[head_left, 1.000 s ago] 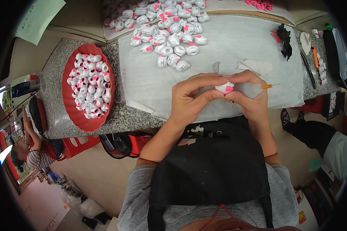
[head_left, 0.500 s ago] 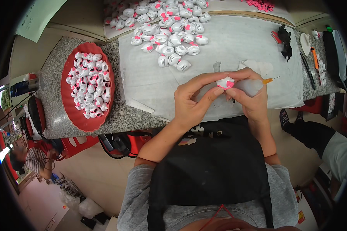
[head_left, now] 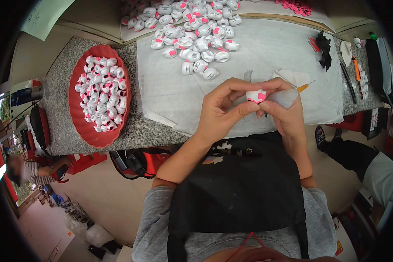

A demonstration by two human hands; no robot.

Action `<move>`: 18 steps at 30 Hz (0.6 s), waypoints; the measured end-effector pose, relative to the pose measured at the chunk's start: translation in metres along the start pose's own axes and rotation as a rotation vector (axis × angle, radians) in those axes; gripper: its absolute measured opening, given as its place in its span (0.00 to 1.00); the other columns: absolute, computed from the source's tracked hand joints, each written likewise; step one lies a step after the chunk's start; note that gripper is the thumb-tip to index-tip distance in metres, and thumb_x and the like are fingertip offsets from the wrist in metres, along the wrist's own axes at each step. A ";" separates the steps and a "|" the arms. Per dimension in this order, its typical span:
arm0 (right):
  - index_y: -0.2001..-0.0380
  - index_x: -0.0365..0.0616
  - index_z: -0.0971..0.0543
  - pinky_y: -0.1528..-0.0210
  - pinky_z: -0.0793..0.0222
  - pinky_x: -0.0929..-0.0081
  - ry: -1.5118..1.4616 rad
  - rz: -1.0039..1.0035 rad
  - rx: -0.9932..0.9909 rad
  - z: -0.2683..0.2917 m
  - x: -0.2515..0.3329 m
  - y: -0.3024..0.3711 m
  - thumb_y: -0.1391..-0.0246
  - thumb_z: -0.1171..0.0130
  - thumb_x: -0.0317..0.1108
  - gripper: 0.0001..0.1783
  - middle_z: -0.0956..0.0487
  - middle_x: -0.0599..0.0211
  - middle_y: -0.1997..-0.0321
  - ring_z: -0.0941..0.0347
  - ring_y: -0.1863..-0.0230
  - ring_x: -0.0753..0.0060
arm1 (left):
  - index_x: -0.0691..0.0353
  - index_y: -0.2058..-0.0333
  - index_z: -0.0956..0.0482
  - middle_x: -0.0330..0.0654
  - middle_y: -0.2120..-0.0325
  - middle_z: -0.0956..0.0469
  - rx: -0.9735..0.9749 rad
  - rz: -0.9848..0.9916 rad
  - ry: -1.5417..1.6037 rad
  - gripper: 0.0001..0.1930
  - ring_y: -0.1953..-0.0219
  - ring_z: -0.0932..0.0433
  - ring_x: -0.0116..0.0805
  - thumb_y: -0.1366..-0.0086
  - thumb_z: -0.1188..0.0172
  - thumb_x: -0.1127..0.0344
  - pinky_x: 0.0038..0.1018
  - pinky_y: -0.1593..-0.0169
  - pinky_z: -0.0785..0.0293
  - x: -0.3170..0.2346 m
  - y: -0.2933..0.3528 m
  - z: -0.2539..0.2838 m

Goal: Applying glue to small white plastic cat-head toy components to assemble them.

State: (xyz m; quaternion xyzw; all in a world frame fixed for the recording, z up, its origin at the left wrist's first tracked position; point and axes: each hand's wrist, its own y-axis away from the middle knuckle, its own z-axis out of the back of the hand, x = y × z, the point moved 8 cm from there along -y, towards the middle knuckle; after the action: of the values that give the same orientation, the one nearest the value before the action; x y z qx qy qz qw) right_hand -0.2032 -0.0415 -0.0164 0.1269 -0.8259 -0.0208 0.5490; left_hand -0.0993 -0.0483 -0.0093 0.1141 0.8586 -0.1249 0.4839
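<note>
Between both thumbs and fingertips I hold a small white figurine head with a pink bow (head_left: 256, 96). My left hand (head_left: 220, 109) pinches it from the left. My right hand (head_left: 288, 115) steadies its right side and also keeps a translucent squeeze bottle (head_left: 287, 98) tucked in the palm. The bottle's orange needle tip (head_left: 302, 88) points away to the upper right. Both hands are closed, just above the near edge of a white paper sheet (head_left: 161, 91). The underside of the head is mostly hidden by my fingers.
Many similar white and pink heads (head_left: 201, 43) lie heaped at the back. A red scalloped tray (head_left: 76, 124) on the left holds more. Black crumpled material (head_left: 323, 50), a black stick (head_left: 348, 83) and an orange cutter (head_left: 356, 67) lie right. Other people are at both sides.
The head has tilted slightly between my fingers, and my left thumb has shifted a little lower and to the right. The person at far left has moved.
</note>
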 end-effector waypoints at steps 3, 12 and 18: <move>0.69 0.34 0.33 0.79 0.37 0.82 -0.006 -0.031 0.035 -0.010 -0.001 0.001 0.66 0.45 0.24 0.15 0.30 0.59 0.72 0.34 0.78 0.75 | 0.70 0.67 0.31 0.44 0.69 0.31 0.049 -0.062 0.066 0.10 0.66 0.31 0.29 0.51 0.48 0.80 0.23 0.64 0.33 -0.004 0.002 0.001; 0.70 0.33 0.32 0.79 0.38 0.82 0.021 0.061 -0.034 0.000 0.003 0.008 0.65 0.47 0.22 0.13 0.31 0.65 0.80 0.35 0.82 0.75 | 0.68 0.67 0.32 0.44 0.68 0.31 0.097 0.001 0.217 0.11 0.67 0.31 0.29 0.52 0.48 0.80 0.22 0.64 0.33 -0.002 0.007 -0.005; 0.68 0.34 0.32 0.80 0.39 0.83 0.023 0.061 -0.055 -0.010 0.002 0.001 0.65 0.47 0.23 0.15 0.32 0.65 0.80 0.37 0.82 0.77 | 0.69 0.65 0.33 0.43 0.66 0.32 -0.006 -0.001 -0.016 0.11 0.63 0.32 0.29 0.49 0.50 0.78 0.23 0.59 0.35 -0.014 0.008 0.003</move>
State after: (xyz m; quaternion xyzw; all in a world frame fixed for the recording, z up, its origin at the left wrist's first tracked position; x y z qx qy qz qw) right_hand -0.1950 -0.0394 -0.0104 0.0868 -0.8219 -0.0255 0.5623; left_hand -0.0872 -0.0430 0.0005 0.1110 0.8551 -0.1234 0.4911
